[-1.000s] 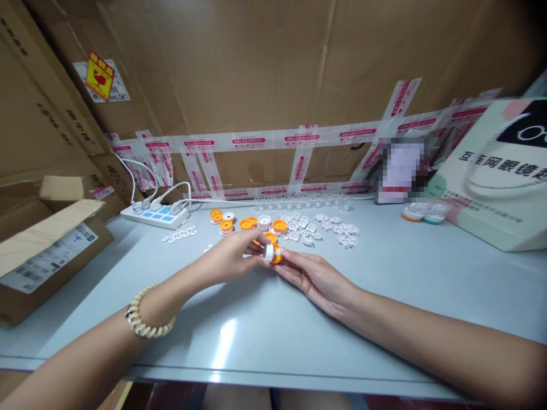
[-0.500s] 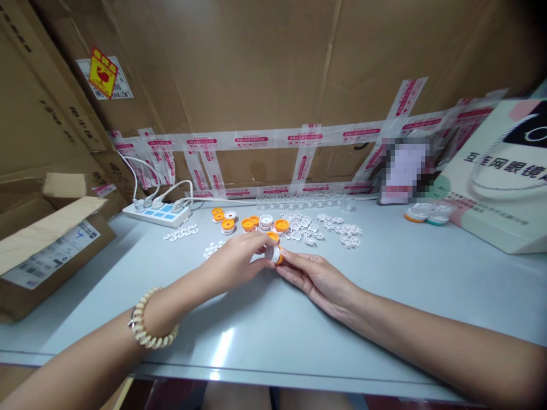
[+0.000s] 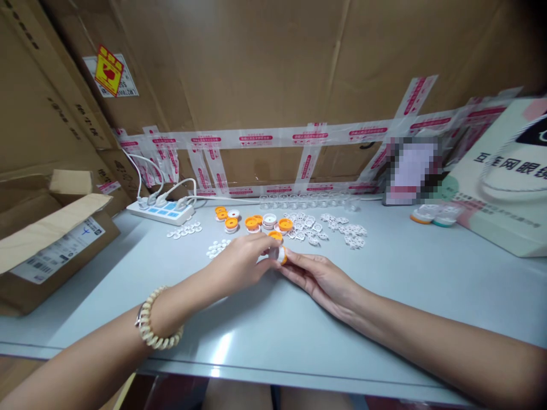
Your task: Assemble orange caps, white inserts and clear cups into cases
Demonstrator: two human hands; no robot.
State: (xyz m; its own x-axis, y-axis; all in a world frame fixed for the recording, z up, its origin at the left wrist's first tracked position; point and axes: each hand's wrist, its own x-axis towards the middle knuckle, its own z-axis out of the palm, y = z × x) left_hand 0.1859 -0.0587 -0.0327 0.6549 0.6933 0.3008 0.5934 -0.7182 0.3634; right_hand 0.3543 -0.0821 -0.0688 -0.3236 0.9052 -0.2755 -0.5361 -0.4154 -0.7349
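Note:
Between both hands is a small round orange-and-white plastic case (image 3: 282,255), tipped on its side above the table. My left hand (image 3: 252,256) pinches its pale, clear-looking end between thumb and fingers. On the orange side, the fingertips of my right hand (image 3: 314,276) close round the rim. The fingers partly hide the case. Just behind it lies an orange round piece (image 3: 275,234). Further back stand orange cups (image 3: 252,223), another orange cup (image 3: 285,224) and a white cup (image 3: 269,220). Small white discs (image 3: 217,248) lie beyond my left hand.
White openwork pieces (image 3: 314,228) lie in a loose pile, with clear round cups (image 3: 307,200) in a row behind. A power strip (image 3: 161,212) and an open cardboard box (image 3: 64,250) are at left. A blurred upright screen (image 3: 412,171), two capped cases (image 3: 436,214) and a paper bag (image 3: 504,188) stand right.
The whole view has shifted slightly, so things sit a little further right. Both hands keep their grip on the case, with hardly any movement.

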